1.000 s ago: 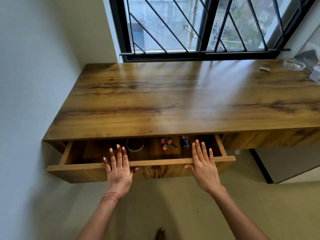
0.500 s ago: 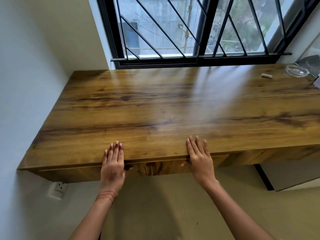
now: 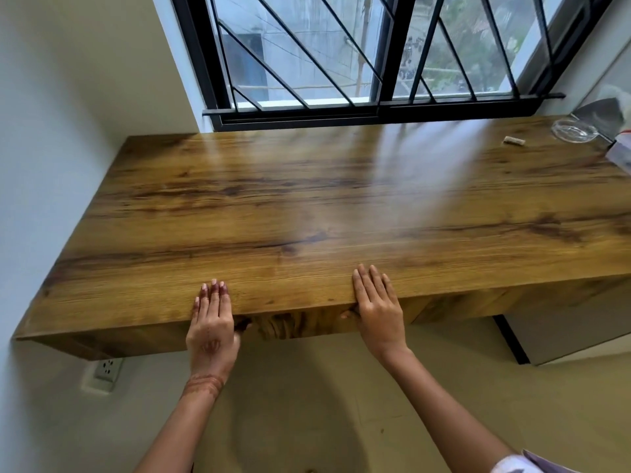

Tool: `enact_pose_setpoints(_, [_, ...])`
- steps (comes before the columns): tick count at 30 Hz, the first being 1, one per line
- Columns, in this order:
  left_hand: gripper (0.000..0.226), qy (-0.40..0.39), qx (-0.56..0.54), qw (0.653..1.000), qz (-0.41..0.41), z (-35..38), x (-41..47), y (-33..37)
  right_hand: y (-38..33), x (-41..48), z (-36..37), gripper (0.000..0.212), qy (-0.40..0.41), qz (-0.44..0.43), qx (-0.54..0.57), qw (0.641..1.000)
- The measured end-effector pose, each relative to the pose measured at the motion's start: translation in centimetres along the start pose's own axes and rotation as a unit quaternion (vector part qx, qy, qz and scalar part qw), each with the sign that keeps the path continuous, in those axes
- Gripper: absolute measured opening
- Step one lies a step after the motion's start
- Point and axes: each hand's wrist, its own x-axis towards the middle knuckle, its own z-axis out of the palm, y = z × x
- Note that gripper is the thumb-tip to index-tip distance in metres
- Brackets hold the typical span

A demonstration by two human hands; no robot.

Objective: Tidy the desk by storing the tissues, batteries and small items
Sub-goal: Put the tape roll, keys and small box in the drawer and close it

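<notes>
Wood-grain desk fills the view. Under the desk's front edge, what looks like a drawer front sits flush and closed. The left hand and right hand lie flat on that edge, apart, fingers straight, gripping nothing. At the desk's far right corner, well apart from both hands, sit a tissue packet, partly cut off, a glass dish and a small pale stub, lying lengthwise along the desk. The right hand is nearer, so the reach is probably its job.
</notes>
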Motion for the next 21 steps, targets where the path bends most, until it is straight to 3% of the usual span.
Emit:
enact_pose_setpoints(5, [0.118, -0.017, -0.040, 0.998, 0.041, -1.6, 0.1, 3.8, 1.0, -0.5, -1.4, 0.085, -0.027, -0.010, 0.051, 0.998])
enact_pose_setpoints(10, [0.115, -0.010, -0.084, 0.994, 0.072, -4.1, 0.8, 10.8, 4.6, -1.3, -3.9, 0.076, -0.014, 0.001, 0.098, 0.995])
enact_pose_setpoints(16, [0.113, 0.004, -0.128, 0.987, 0.095, -6.1, 2.4, 21.9, 13.6, -1.1, -7.5, 0.064, 0.045, 0.018, 0.134, 0.990])
enact_pose_setpoints(21, [0.097, 0.016, -0.138, 0.985, 0.100, -6.8, 4.2, 31.4, 22.6, -0.6, -10.5, 0.066, 0.046, 0.038, 0.156, 0.986])
